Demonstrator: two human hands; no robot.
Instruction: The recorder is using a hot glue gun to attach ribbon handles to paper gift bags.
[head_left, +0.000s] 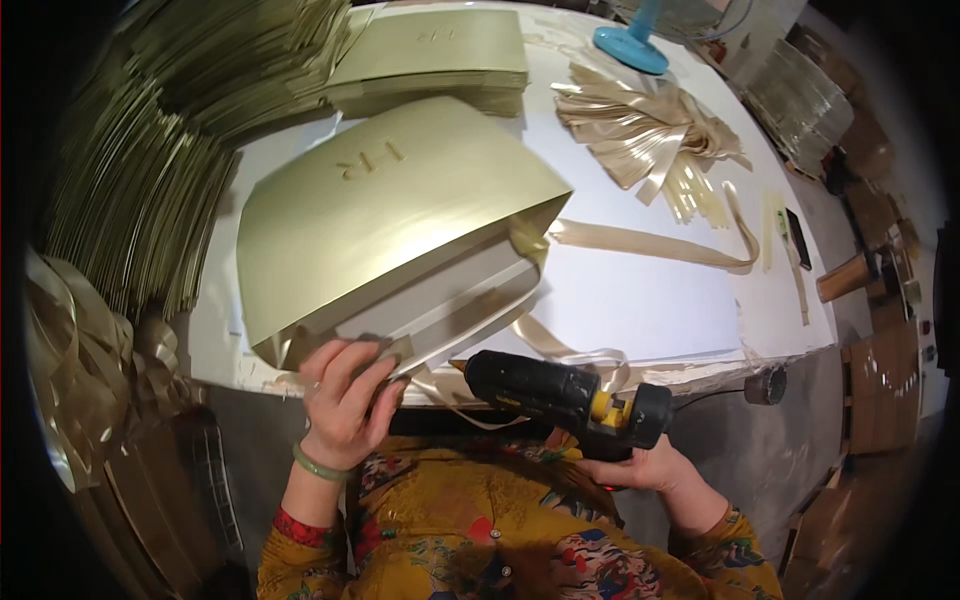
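Observation:
My left hand (341, 397), with a green bangle at its wrist, pinches the near rim of a gold paper bag (390, 217). The bag lies on its side, its mouth turned towards me and its pale inside showing. Embossed lettering marks its upper face. In my right hand (645, 469) is a black and yellow hot glue gun (532, 386), held by its handle. Its nozzle points left, close to the bag's rim; whether it touches cannot be told. A beige satin ribbon (555, 345) trails from beneath the bag to the table's front edge.
Stacked gold bags (435, 49) stand behind, and more flat gold bags (142, 202) crowd the left. A ribbon bundle (637, 127), glue sticks (694, 195) and a long ribbon (652, 244) lie right on the white table (787, 322). A blue round base (630, 49) stands at the back.

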